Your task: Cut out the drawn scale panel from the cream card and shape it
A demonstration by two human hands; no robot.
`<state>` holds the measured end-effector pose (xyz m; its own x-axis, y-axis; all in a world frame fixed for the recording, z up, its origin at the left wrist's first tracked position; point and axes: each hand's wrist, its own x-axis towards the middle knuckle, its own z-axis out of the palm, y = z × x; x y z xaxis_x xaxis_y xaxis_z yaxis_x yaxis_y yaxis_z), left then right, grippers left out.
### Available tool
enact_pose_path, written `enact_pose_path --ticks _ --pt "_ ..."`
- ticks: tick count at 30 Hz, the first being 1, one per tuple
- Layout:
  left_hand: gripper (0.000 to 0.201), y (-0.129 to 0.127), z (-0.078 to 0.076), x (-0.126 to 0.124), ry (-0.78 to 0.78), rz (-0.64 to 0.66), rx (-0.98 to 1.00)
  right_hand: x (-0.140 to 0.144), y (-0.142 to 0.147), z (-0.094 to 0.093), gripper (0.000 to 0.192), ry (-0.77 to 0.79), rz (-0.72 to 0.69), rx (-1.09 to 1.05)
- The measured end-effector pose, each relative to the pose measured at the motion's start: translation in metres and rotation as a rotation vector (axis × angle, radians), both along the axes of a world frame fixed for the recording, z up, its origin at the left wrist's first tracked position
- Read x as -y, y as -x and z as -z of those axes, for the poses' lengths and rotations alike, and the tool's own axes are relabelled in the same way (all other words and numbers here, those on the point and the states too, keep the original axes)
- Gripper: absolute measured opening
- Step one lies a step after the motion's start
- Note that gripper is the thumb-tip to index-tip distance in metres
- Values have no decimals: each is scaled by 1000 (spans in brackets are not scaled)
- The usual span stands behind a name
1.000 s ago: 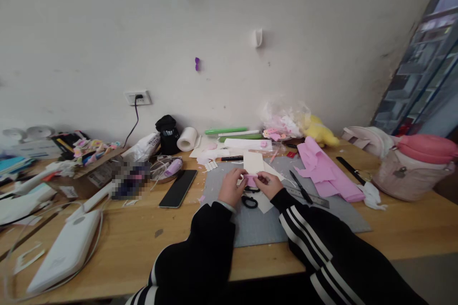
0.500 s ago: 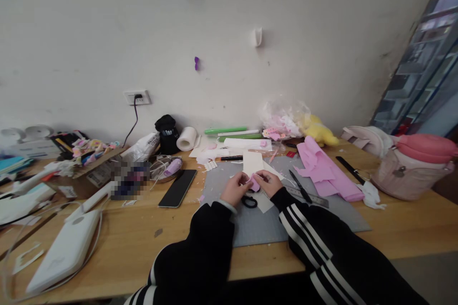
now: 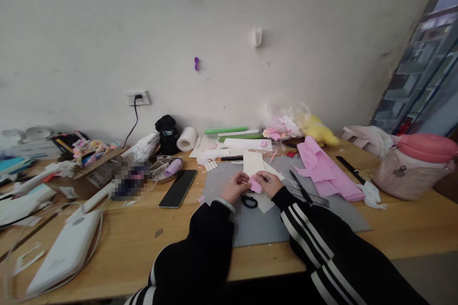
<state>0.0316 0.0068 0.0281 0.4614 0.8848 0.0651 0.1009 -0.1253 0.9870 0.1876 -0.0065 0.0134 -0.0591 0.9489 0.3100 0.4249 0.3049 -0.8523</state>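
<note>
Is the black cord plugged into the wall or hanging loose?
Plugged in. The black cord ends in a plug seated in the white wall socket, and the cord trails down behind the things on the wooden table.

No words, brands or numbers are coming through clearly enough to read anywhere. The white plastic bag (image 3: 143, 147) beside the black pouch is showing some dark print, but it is too small to make out. A label on the cardboard box (image 3: 93, 175) at the left of the surface is likewise too small, and the patch next to it is blurred out.
</note>
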Motion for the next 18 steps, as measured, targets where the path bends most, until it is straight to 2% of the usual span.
enact_pose_path --ticks 4,11,18 --pt "17 -2 -3 3 -20 -19 42 3 4 -3 17 18 -44 -18" --pt "20 -2 -4 2 -77 -129 51 0 5 3 18 52 -81 -42" --pt "18 -1 -11 8 -170 -203 7 4 4 -1 20 18 -24 20"
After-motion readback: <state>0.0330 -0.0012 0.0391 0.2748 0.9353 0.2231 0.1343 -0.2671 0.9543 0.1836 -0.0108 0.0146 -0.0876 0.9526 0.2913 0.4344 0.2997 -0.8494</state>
